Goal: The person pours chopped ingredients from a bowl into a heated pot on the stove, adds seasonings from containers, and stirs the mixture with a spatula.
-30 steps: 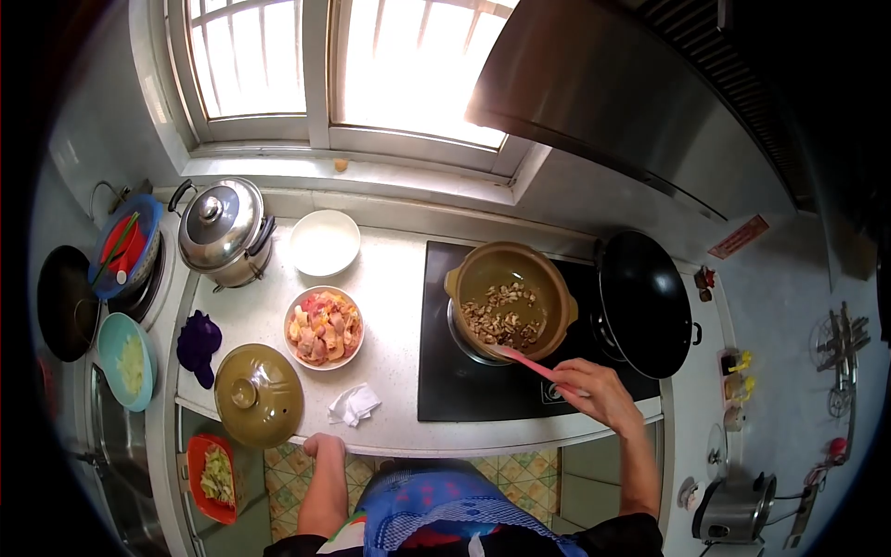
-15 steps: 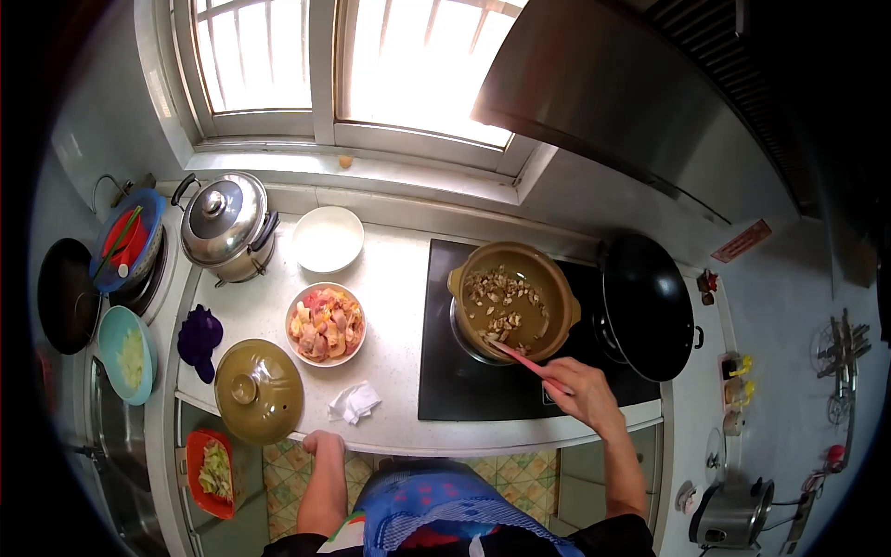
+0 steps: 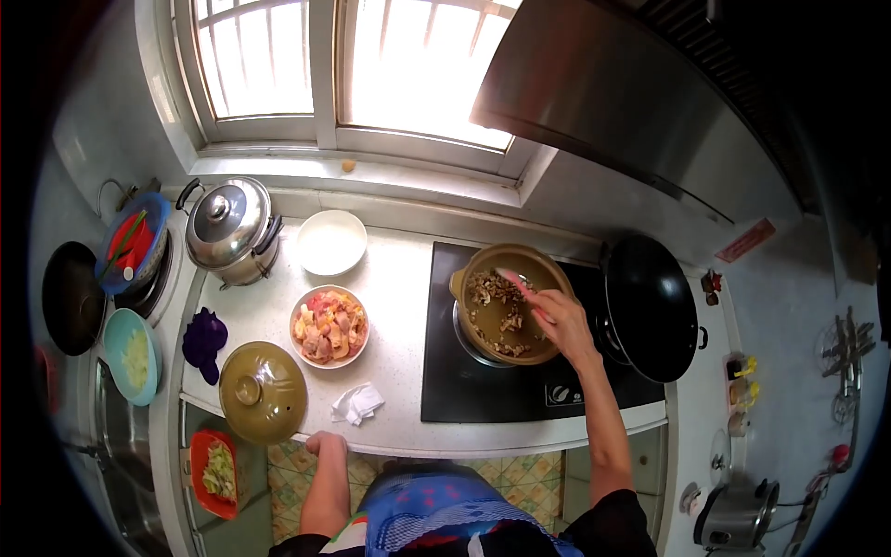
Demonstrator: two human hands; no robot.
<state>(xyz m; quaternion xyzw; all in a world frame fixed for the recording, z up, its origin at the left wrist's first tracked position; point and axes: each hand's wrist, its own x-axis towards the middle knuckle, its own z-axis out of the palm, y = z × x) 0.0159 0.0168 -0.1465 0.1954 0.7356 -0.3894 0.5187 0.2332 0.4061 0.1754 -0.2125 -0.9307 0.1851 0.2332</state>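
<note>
My right hand [image 3: 562, 323] is closed around a pink spatula [image 3: 516, 281], reaching over the clay pot [image 3: 457, 286] on the black stove. Its lower end is partly hidden among chopped browned pieces [image 3: 484, 290], which lie scattered in the pot with oil. At the counter's front edge [image 3: 311, 438] rests my left hand [image 3: 327, 444], its fingers curled against the edge. Near it are the brown glazed lid [image 3: 271, 408] and a crumpled white cloth [image 3: 357, 403]. Behind these stands a bowl of raw cut meat [image 3: 329, 325].
A black wok [image 3: 650, 306] stands right of the pot, below the range hood [image 3: 594, 102]. To the left are a steel lidded pot [image 3: 230, 227], a white bowl [image 3: 331, 242] and a purple cloth [image 3: 202, 345]. Teal [image 3: 132, 356] and orange [image 3: 213, 473] containers hold chopped vegetables.
My right hand has moved up and slightly left over the pot, bringing the spatula from the near rim toward the far side. The pieces have shifted. My left hand stays at the counter edge.
</note>
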